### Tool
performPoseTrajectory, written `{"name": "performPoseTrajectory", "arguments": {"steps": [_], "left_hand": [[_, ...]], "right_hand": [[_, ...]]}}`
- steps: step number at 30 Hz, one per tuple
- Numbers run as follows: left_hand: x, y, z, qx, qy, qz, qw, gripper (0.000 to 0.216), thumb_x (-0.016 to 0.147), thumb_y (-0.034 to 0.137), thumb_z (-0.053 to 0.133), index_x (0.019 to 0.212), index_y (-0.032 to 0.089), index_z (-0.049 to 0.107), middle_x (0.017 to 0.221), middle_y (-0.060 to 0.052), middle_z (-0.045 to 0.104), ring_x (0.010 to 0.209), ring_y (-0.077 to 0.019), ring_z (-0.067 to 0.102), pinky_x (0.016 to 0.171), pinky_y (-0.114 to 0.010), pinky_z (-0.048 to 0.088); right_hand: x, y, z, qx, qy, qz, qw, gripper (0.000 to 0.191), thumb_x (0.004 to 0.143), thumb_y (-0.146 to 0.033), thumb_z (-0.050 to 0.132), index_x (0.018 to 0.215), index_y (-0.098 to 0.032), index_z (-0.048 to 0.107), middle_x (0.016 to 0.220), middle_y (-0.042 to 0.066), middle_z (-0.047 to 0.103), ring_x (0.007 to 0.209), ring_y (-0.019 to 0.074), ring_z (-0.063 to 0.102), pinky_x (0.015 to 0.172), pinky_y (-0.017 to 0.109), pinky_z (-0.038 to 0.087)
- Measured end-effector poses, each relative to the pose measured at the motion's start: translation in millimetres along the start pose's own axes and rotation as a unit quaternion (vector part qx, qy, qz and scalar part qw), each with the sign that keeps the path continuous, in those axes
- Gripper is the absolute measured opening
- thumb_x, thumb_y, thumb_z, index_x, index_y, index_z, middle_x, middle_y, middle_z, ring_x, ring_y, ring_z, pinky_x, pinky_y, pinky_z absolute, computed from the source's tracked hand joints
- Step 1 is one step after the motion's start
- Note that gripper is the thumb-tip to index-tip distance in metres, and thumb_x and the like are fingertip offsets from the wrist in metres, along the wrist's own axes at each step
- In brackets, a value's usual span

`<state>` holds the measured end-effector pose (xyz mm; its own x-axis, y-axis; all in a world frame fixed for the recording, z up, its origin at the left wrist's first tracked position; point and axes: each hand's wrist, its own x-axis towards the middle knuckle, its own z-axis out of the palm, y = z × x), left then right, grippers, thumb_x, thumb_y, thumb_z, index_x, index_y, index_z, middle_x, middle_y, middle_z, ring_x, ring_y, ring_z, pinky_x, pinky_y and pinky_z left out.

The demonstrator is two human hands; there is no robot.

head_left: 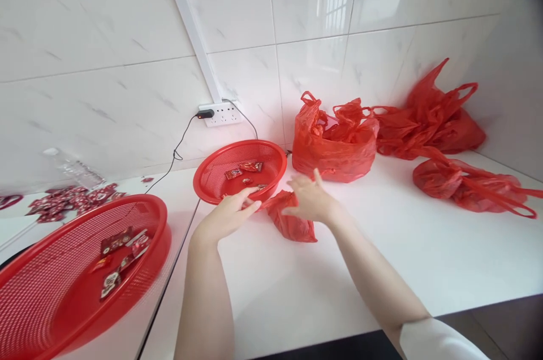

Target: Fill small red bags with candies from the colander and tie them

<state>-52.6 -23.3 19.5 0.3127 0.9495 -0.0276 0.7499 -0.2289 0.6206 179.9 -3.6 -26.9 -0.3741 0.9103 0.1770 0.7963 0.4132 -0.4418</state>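
left hand (227, 216): your grip pinches the left tip of the small red bag (292, 223), fingers pointing right.
small red bag: between both grips, on the surface (424, 258); long axis runs from the left grip down-right, under the right one.
right hand (311, 200): on the bag's top, fingers spread; can't tell if it's clamped. It's nearer the bulk.
red basket (274, 163): just behind both grips.

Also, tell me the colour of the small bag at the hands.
Red; the small bag shows best in the head view.
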Motion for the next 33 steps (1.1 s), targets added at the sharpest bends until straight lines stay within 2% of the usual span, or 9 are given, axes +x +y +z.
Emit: {"name": "performPoseTrajectory", "arguments": {"steps": [3,7,10,13,16,18,25,29,33], "left_hand": [[-2,4,-3,0.031,0.008,-0.028,0.999,0.056,0.087,0.055,0.047,0.136,0.028,0.053,0.113,-0.008,0.070,0.104,-0.0278,0.065,0.085,-0.036,0.049],[-3,9,-7,0.051,0.010,-0.055,0.997,0.060,0.088,0.058,0.044,0.138,0.026,0.050,0.121,-0.010,0.066,0.112,-0.0290,0.061,0.090,-0.039,0.048],[-4,13,-8,0.041,0.012,-0.051,0.998,0.058,0.088,0.056,0.045,0.136,0.025,0.051,0.117,-0.010,0.068,0.110,-0.0284,0.063,0.088,-0.038,0.049],[-3,17,-7,0.033,0.014,-0.042,0.998,0.056,0.087,0.055,0.047,0.133,0.024,0.055,0.112,-0.010,0.070,0.106,-0.0281,0.065,0.087,-0.038,0.050],[-3,18,-4,0.026,0.015,-0.030,0.999,0.054,0.087,0.054,0.047,0.133,0.026,0.055,0.109,-0.008,0.071,0.102,-0.0263,0.067,0.087,-0.036,0.050],[-2,18,-3,0.024,0.013,-0.016,1.000,0.053,0.088,0.054,0.046,0.133,0.027,0.055,0.109,-0.007,0.070,0.101,-0.0256,0.066,0.085,-0.035,0.050],[0,14,2,0.047,0.007,-0.002,0.999,0.053,0.088,0.055,0.044,0.132,0.028,0.056,0.105,-0.008,0.071,0.097,-0.0272,0.067,0.079,-0.035,0.050],[-1,14,4,0.044,-0.003,0.000,0.999,0.053,0.088,0.056,0.043,0.132,0.028,0.056,0.107,-0.008,0.070,0.099,-0.0281,0.066,0.082,-0.037,0.049],[-2,14,4,0.031,-0.002,-0.005,0.999,0.052,0.088,0.055,0.044,0.132,0.029,0.055,0.110,-0.009,0.069,0.101,-0.0286,0.065,0.083,-0.038,0.049]], "right_hand": [[4,1,11,0.024,-0.074,-0.014,0.997,0.023,0.068,-0.016,0.070,0.088,-0.025,0.062,0.072,0.002,0.065,0.071,0.0251,0.062,0.084,0.054,0.045],[-14,36,-21,0.045,-0.085,-0.026,0.995,0.018,0.067,-0.006,0.058,0.070,-0.024,0.058,0.067,-0.002,0.062,0.055,0.0155,0.051,0.050,0.028,0.038],[-40,78,-62,0.025,-0.074,0.013,0.997,0.019,0.062,-0.004,0.055,0.067,-0.022,0.059,0.067,0.001,0.062,0.057,0.0170,0.052,0.051,0.028,0.035],[-68,115,-100,-0.056,-0.056,0.179,0.981,0.025,0.061,-0.006,0.055,0.076,-0.021,0.068,0.079,0.005,0.068,0.070,0.0216,0.061,0.060,0.031,0.042],[-85,130,-132,-0.109,0.056,0.322,0.939,0.035,0.068,-0.014,0.059,0.102,-0.020,0.069,0.100,0.011,0.069,0.086,0.0265,0.064,0.070,0.036,0.047],[-85,126,-148,-0.119,0.121,0.345,0.923,0.032,0.075,-0.022,0.059,0.107,-0.019,0.067,0.102,0.012,0.069,0.088,0.0280,0.064,0.071,0.038,0.047],[-13,101,-161,-0.075,0.201,0.160,0.963,0.024,0.085,-0.020,0.049,0.097,-0.019,0.069,0.100,0.009,0.070,0.090,0.0233,0.062,0.079,0.034,0.045],[41,121,-145,-0.070,0.192,0.193,0.960,0.028,0.089,-0.022,0.047,0.104,-0.015,0.069,0.117,0.014,0.063,0.112,0.0270,0.054,0.094,0.039,0.041],[67,139,-129,-0.071,0.196,0.247,0.946,0.023,0.086,-0.024,0.053,0.097,-0.010,0.069,0.115,0.021,0.061,0.117,0.0366,0.048,0.098,0.058,0.033]]}}
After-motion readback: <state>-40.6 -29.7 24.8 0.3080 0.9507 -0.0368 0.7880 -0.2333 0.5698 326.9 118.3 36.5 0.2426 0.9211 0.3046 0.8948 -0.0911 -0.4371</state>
